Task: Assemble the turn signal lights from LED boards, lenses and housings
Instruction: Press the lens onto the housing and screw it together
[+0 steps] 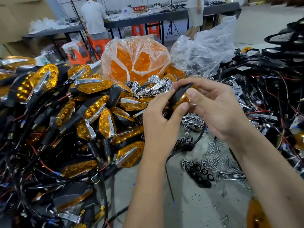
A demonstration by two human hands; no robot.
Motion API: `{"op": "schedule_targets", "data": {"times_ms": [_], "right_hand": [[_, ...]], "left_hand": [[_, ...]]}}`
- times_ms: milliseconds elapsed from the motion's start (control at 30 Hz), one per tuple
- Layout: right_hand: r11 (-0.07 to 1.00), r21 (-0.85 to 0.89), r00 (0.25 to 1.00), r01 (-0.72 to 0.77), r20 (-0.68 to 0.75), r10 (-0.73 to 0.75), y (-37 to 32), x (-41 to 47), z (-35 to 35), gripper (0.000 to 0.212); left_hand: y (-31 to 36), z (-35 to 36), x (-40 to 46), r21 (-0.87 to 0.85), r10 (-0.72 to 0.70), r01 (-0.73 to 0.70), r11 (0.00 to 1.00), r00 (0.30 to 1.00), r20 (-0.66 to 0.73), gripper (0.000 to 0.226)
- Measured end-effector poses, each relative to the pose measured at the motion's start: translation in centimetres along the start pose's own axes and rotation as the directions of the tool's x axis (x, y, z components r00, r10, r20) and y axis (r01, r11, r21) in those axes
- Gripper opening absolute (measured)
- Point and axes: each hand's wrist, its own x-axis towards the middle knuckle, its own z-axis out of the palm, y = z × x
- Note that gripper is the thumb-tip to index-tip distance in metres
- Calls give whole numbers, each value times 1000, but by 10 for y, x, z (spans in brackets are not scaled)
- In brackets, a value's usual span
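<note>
Both my hands hold one turn signal light [180,94] above the middle of the table, its black housing uppermost and its amber lens below. My left hand [161,122] grips its lower end with thumb and curled fingers. My right hand [212,106] pinches its upper end, thumb on the amber lens. A black cable [169,162] hangs from it down to the table. A chrome reflector [193,121] lies just under my hands. A dark reflector [198,173] lies nearer me.
A heap of finished amber lights [92,112] with wires fills the left. A plastic bag of amber lenses [134,60] stands behind, chrome reflectors [154,87] in front of it. Black housings with wires [271,89] pile at right. Loose screws [217,157] lie near my right wrist. A person [94,17] sits at far tables.
</note>
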Motion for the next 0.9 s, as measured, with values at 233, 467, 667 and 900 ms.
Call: {"op": "schedule_targets", "data": {"times_ms": [233, 467, 667, 900], "right_hand": [[983, -185, 998, -12, 57, 23, 2, 5, 6, 30], [924, -381, 1000, 1, 29, 10, -7, 2, -9, 44], [777, -607, 985, 168, 82, -149, -10, 1, -1, 39], [619, -740, 952, 263, 93, -292, -9, -5, 13, 45]], "left_hand": [[6, -2, 3, -564, -199, 172, 808, 980, 14, 39], [3, -17, 7, -641, -237, 270, 718, 961, 141, 37], [3, -20, 6, -700, -346, 309, 644, 934, 93, 38], [3, -25, 6, -762, -386, 353, 542, 911, 148, 35]]}}
